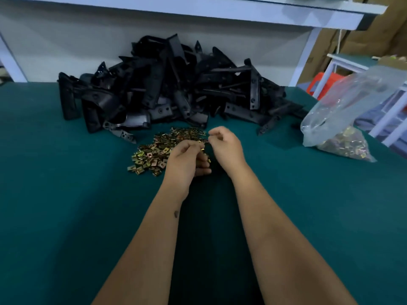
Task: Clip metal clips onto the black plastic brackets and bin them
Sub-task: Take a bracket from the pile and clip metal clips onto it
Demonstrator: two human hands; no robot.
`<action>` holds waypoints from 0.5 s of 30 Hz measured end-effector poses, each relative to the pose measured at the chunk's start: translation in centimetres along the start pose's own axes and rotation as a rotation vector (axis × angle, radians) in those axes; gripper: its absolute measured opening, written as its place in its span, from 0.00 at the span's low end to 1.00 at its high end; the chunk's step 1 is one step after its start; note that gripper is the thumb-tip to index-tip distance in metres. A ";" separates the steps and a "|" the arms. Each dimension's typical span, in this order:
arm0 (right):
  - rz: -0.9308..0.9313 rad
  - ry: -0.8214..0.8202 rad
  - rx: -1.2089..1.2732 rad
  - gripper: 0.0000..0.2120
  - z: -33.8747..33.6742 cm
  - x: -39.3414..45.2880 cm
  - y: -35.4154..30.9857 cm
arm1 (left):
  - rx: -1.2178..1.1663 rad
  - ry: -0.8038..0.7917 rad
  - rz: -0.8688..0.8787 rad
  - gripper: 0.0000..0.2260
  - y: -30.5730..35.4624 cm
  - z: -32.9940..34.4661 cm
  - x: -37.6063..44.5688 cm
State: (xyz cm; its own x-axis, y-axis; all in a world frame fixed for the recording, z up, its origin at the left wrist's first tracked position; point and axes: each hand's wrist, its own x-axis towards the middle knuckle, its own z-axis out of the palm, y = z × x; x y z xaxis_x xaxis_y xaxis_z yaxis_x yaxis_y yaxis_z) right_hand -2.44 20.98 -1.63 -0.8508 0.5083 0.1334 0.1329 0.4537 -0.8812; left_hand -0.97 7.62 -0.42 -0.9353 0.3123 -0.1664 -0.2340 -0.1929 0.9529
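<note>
A big heap of black plastic brackets lies at the back of the green table. In front of it spreads a loose pile of small brass-coloured metal clips. My left hand hovers at the pile's right edge, fingers curled, with clips pinched at its fingertips and in its palm. My right hand is just to the right of it, thumb and forefinger pinched close to the left fingertips. What the right fingers pinch is too small to tell. Neither hand holds a bracket.
A clear plastic bag with more metal clips lies at the table's right edge. A white shelf overhangs the back. White frames, a red stool and cardboard boxes stand off the table to the right.
</note>
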 end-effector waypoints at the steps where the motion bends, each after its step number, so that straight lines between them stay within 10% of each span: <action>1: -0.020 -0.020 -0.015 0.11 0.4 0.7 0.1 | -0.066 0.008 -0.014 0.11 0.0 -0.1 0.2; 15: 0.121 0.047 0.226 0.06 1.3 2.8 -0.9 | -0.324 0.007 0.062 0.11 0.2 0.5 0.4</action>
State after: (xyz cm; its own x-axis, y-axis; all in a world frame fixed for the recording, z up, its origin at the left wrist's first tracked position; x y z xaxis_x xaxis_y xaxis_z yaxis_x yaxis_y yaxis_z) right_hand -5.60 21.04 -1.08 -0.8105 0.5845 0.0374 0.1105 0.2153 -0.9703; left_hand -1.26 8.13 -0.15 -0.9518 0.2847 -0.1137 -0.2481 -0.4974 0.8313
